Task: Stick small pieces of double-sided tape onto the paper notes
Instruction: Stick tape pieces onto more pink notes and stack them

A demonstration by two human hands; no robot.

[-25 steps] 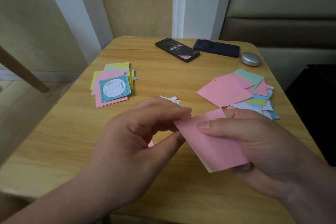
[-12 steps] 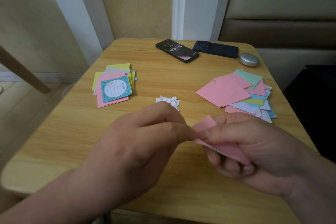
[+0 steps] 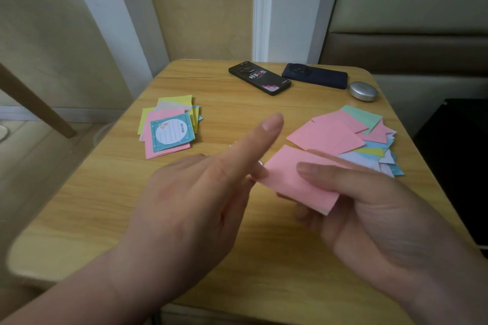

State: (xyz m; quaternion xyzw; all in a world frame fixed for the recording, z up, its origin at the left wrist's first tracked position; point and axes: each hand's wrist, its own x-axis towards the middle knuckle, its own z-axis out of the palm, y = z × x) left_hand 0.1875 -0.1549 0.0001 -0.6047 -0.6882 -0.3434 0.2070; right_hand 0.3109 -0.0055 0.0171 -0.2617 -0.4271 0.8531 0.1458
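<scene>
Plainly, the right hand (image 3: 369, 219) held a pink note (image 3: 290, 177) above the table (image 3: 105, 206). Its thumb lay across the note's top face and its fingers were curled beneath. The left hand (image 3: 190, 206) was blurred. Its forefinger (image 3: 264, 137) stood straight and lifted clear of the note, while another fingertip met the note's left corner; whether that hand pinched the corner could not be told. Nor could it be told whether any tape sat on the note. To the left lay a tidy stack (image 3: 162, 116) of coloured notes with a teal printed card (image 3: 171, 133) on top. To the right, just beyond the held note, lay a loose heap (image 3: 327, 134) of pink, green, yellow, blue and white notes. At the far edge lay a black phone (image 3: 260, 78), a dark blue phone (image 3: 315, 76) beside it, and a silver oval case (image 3: 363, 91).
</scene>
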